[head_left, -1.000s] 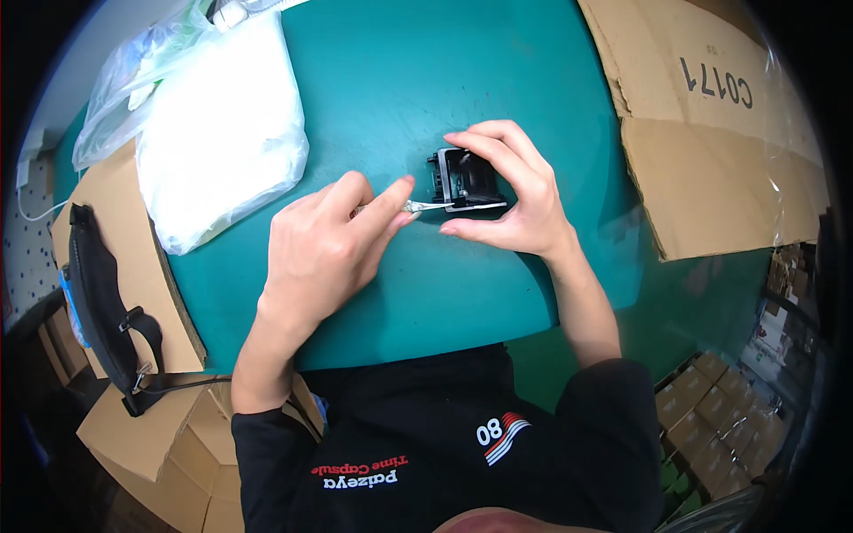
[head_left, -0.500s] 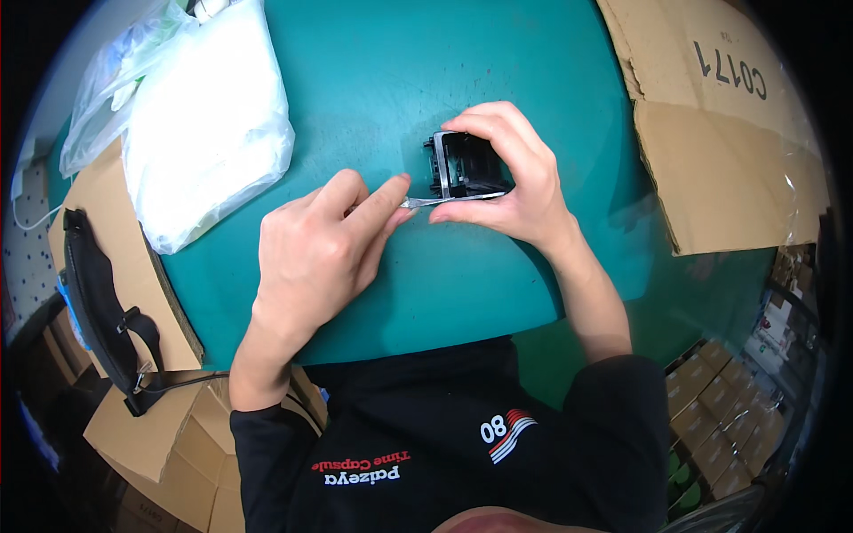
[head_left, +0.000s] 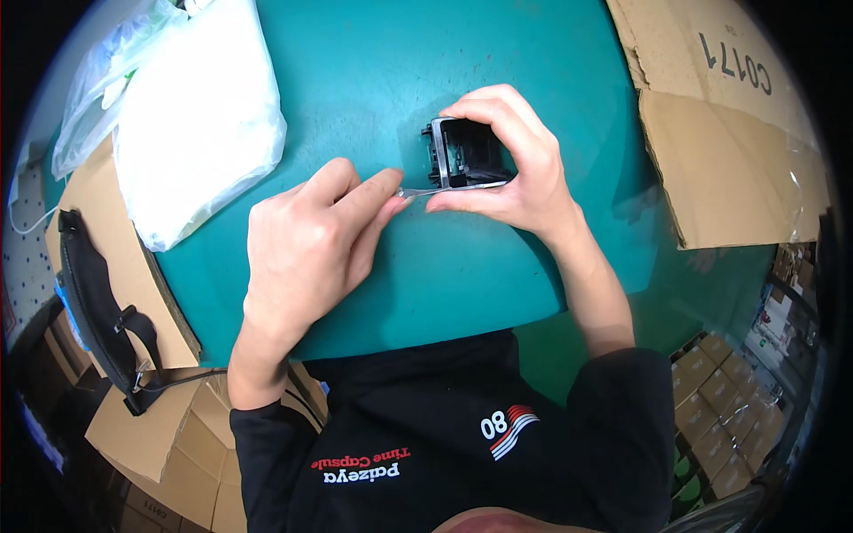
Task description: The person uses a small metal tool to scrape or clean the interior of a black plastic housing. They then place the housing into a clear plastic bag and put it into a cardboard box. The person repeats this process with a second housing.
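My right hand [head_left: 536, 169] grips a black plastic box-shaped housing [head_left: 482, 158], fingers over its far side and thumb along its near side. The housing has a hollow inside, a pale-edged rim, and small pegs sticking out to the left. In my left hand [head_left: 302, 240], a slim silvery metal tool [head_left: 424, 192] is pinched between thumb and fingers. Its tip meets the near left corner of the housing rim by my right thumb. My palm hides the rest of the tool, so its exact kind cannot be made out.
A green mat [head_left: 382, 80] covers the table. A filled white plastic bag [head_left: 200, 124] lies at the far left, with a black strap-like pouch [head_left: 93, 293] on cardboard nearer me. A large cardboard box [head_left: 737, 160] stands at right. An open carton [head_left: 169, 435] sits below the table's left edge.
Both hands, the housing and the tool have shifted slightly away from me. My grips look the same, and the tool still touches the housing's near left corner.
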A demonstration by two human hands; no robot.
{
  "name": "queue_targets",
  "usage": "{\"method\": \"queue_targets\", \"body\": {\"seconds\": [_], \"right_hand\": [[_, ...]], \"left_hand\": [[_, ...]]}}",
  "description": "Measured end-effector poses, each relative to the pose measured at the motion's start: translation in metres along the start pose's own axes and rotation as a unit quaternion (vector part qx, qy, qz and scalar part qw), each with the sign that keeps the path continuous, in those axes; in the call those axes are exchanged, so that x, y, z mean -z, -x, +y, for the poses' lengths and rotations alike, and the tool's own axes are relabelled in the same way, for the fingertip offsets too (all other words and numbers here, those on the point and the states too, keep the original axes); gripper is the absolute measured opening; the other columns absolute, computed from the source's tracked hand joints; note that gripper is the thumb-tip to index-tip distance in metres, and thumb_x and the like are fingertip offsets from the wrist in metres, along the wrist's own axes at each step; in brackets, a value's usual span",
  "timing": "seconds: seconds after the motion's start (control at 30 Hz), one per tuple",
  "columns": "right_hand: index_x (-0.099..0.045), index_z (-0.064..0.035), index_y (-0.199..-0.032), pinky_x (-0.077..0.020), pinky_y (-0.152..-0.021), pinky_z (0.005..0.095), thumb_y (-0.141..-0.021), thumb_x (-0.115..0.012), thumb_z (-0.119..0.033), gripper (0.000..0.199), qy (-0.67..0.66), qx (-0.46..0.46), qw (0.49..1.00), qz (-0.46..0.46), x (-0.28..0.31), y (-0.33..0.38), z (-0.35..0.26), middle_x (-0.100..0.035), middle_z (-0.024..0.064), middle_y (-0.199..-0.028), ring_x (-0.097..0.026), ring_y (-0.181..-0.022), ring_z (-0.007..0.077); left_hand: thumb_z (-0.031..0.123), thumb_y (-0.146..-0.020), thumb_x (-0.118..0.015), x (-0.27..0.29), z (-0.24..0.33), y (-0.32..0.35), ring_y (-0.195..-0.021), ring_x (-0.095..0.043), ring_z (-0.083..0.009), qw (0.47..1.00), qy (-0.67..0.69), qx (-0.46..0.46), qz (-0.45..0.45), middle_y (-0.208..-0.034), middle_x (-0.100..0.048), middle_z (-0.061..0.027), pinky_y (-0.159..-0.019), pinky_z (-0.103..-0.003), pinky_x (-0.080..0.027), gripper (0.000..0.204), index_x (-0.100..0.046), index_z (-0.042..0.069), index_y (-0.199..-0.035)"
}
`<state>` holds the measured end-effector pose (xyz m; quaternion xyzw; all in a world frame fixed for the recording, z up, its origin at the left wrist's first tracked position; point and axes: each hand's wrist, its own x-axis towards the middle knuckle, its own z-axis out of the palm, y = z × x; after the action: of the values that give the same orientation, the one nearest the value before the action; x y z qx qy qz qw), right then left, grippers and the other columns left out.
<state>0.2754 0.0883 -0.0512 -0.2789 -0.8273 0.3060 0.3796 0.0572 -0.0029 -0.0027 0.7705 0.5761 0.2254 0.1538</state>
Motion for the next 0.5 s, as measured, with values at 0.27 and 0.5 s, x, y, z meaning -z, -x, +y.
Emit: {"method": "queue_targets", "body": {"seconds": [0.27,0.5], "right_hand": [[-0.067,-0.0031,-0.107,-0.0562,-0.079,0.0358,-0.058,-0.097,-0.03,0.064,0.005,0.011,1.0,0.001,0.0011,0.0003,0.0012,-0.066,0.0114,-0.099,-0.066,-0.09,0.0277],[-0.066,-0.003,-0.107,-0.056,-0.079,0.0355,-0.059,-0.097,-0.03,0.063,0.012,0.014,1.0,-0.008,-0.0005,-0.0003,0.0022,-0.066,0.0115,-0.099,-0.066,-0.091,0.0277]], "left_hand": [[0.014,-0.086,-0.076,0.0009,0.0016,-0.0016,-0.05,-0.049,-0.0225,1.0,0.001,0.002,-0.013,-0.069,-0.05,-0.0057,-0.048,-0.035,-0.04,0.016,-0.076,0.01,-0.102],[0.015,-0.087,-0.076,-0.0016,0.0,-0.0078,-0.05,-0.05,-0.0224,1.0,-0.022,-0.009,-0.008,-0.069,-0.05,-0.0059,-0.048,-0.034,-0.041,0.015,-0.075,0.01,-0.102]]}}
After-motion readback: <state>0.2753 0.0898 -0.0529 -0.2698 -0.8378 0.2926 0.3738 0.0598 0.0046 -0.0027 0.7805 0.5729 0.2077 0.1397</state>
